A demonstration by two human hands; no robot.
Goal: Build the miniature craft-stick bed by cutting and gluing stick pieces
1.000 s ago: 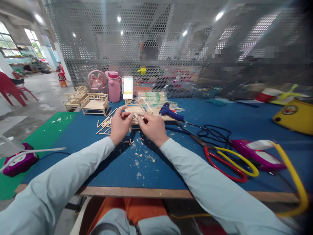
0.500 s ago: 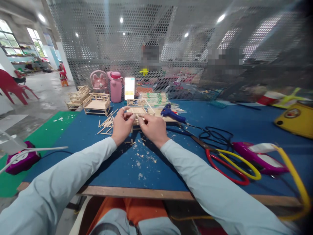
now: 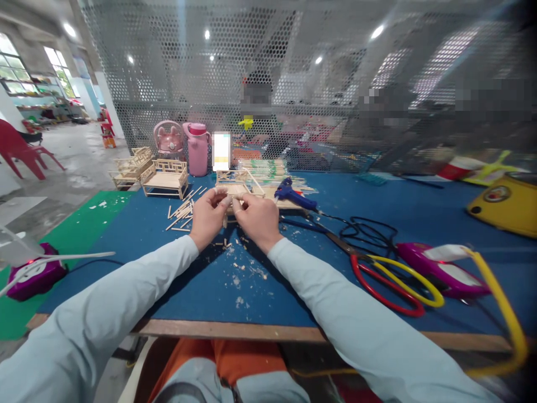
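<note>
A miniature bench of pale wooden sticks [image 3: 240, 189], with railings at its back and right side, stands at the middle of the blue table, its front partly covered by my hands. My left hand [image 3: 210, 217] is closed at the front left, thumb and index finger pinched on the bench's front edge. Close beside it, my right hand [image 3: 258, 219] pinches the same edge from the right. The fingertips nearly meet, and any small piece between them is hidden. Loose sticks [image 3: 181, 215] lie left of my left hand. A blue glue gun [image 3: 296, 195] rests beyond my right hand.
Finished small benches [image 3: 165, 179] stand at the back left, near a pink bottle [image 3: 198, 150] and a lit phone [image 3: 221, 151]. Scissors with red and yellow handles [image 3: 386, 285], black cable and a purple power strip [image 3: 442, 268] lie right. A perforated screen [image 3: 293, 67] rises behind.
My right hand has shifted slightly left, bringing its fingertips closer to those of my left hand. The bench stays in place, and the view has moved a little.
</note>
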